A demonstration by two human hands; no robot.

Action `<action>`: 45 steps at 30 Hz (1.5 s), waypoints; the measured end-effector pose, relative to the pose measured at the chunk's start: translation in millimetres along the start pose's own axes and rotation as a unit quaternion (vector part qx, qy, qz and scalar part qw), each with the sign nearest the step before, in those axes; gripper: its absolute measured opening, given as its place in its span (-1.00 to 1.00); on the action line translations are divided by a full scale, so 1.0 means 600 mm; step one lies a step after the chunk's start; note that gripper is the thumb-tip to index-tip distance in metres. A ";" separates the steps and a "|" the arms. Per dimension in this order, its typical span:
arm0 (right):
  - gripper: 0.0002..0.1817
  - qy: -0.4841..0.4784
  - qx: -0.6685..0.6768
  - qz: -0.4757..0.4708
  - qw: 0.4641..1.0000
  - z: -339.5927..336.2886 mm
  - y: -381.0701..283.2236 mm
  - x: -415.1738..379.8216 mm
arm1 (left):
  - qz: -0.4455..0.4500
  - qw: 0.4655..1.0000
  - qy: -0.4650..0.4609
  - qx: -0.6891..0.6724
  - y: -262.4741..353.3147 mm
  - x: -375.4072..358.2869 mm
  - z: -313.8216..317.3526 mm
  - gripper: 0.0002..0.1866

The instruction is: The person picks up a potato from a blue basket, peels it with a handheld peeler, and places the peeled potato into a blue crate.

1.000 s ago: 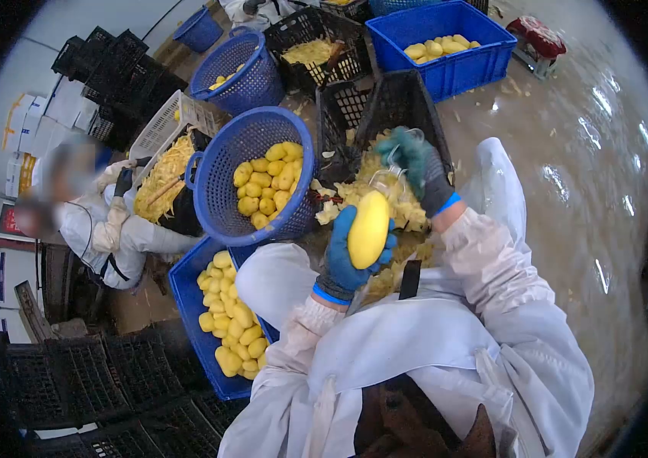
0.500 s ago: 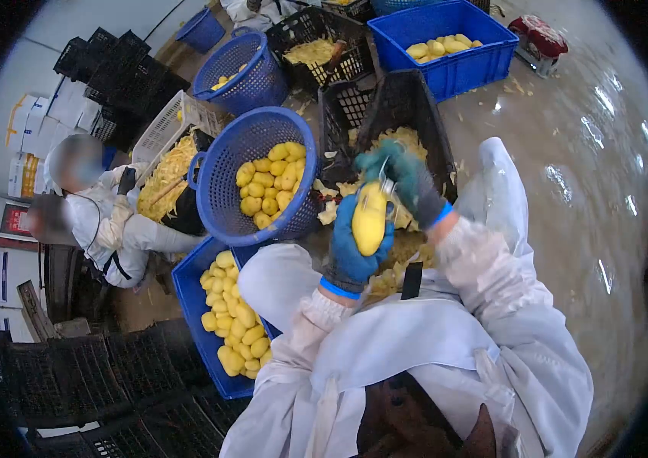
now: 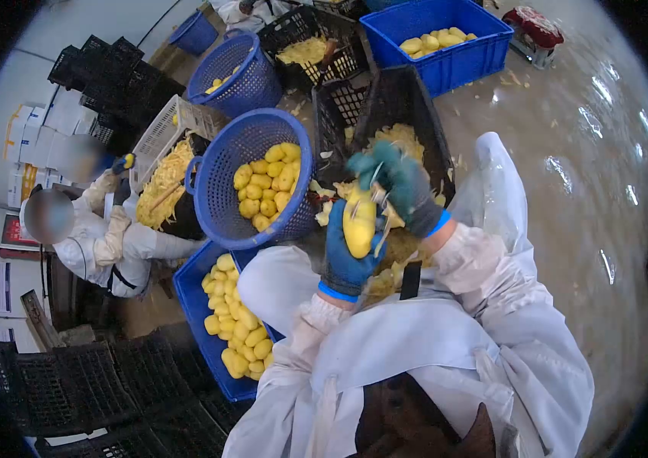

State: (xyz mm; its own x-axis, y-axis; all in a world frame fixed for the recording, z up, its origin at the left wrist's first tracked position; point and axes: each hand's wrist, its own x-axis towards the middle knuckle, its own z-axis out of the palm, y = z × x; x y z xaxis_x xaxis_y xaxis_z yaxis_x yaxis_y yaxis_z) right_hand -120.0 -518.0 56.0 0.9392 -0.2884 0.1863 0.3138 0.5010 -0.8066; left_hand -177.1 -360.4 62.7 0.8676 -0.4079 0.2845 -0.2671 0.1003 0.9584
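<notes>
In a blue glove, my left hand (image 3: 345, 266) is wrapped round the lower part of a yellow, mostly peeled potato (image 3: 358, 231). My right hand (image 3: 402, 187), in a green and grey glove and blurred by motion, grips a peeler (image 3: 377, 191) at the potato's upper end. Only a bit of the peeler's metal shows; its handle is hidden in the fingers. Beneath both hands lie potato peelings (image 3: 386, 284) between my knees. Just beyond stands a black crate (image 3: 432, 126) with more peelings in it.
Left of my hands, a round blue basket (image 3: 213, 145) contains unpeeled-looking potatoes. A blue crate (image 3: 193, 284) by my left knee bears peeled ones. Another blue crate (image 3: 446, 65) stands ahead, beside a red-topped scale (image 3: 535, 29). A co-worker (image 3: 103, 240) sits at left; wet floor (image 3: 568, 198) lies right.
Both hands have shifted slightly, with the peeler staying at the potato. The co-worker at left has leaned back and raised a hand holding something yellow. The whole view has moved a little.
</notes>
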 end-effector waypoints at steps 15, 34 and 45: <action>-0.57 0.097 0.026 0.070 0.992 -0.019 -0.016 0.032 | -0.323 0.742 -0.002 -0.587 0.006 0.011 -0.024 -0.41; -0.60 0.053 -0.049 0.068 0.995 -0.021 -0.022 0.048 | -0.234 0.904 0.079 -0.350 0.040 0.021 0.003 -0.56; -0.56 -0.060 -0.107 0.019 0.992 0.007 -0.008 -0.028 | -0.152 0.975 0.068 -0.150 0.040 0.022 0.014 -0.55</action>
State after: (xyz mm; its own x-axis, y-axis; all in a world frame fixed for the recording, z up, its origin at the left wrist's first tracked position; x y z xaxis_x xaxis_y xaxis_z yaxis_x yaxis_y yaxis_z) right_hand -136.9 -512.1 59.3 0.9637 -0.1673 0.2080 0.2528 0.3209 -0.9128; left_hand -175.4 -370.8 89.1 0.9402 -0.3390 -0.0321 0.1275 0.2630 0.9563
